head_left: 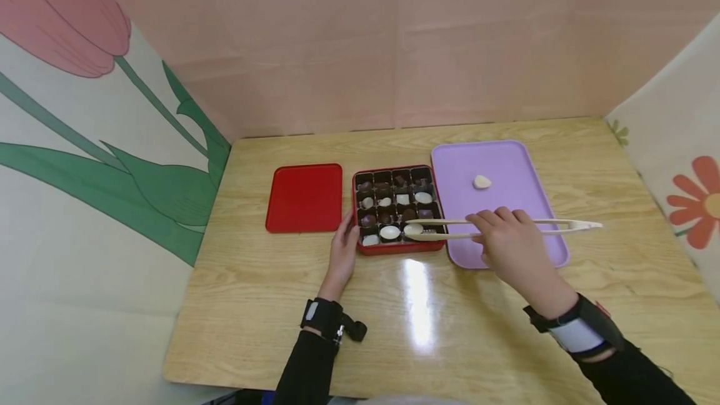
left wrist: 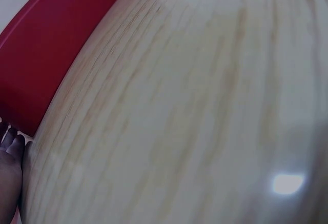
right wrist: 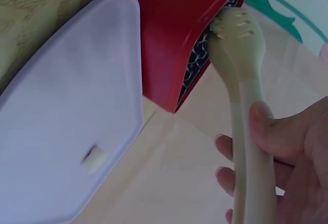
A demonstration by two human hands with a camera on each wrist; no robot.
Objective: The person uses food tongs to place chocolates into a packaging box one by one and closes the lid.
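Observation:
A red box (head_left: 399,250) with a dark divided insert holds brown and white chocolates. My left hand (head_left: 342,250) rests against its left side near the front corner; in the left wrist view its fingers (left wrist: 13,142) show beside the red wall. Cream tongs (right wrist: 246,85) are in my right hand (head_left: 512,252), with thumb and fingers round both arms. The tong tips reach into the front right part of the box. A pale piece appears by the tips; whether they pinch it I cannot tell. One white chocolate (head_left: 482,182) lies on the purple tray (head_left: 458,158).
To the left of the box lies a red lid (head_left: 304,199), flat on the wooden table (head_left: 253,317). The purple tray stands close against the box's right side. A pink cloth backdrop (head_left: 394,49) rises behind the table, with flower-printed panels at both sides.

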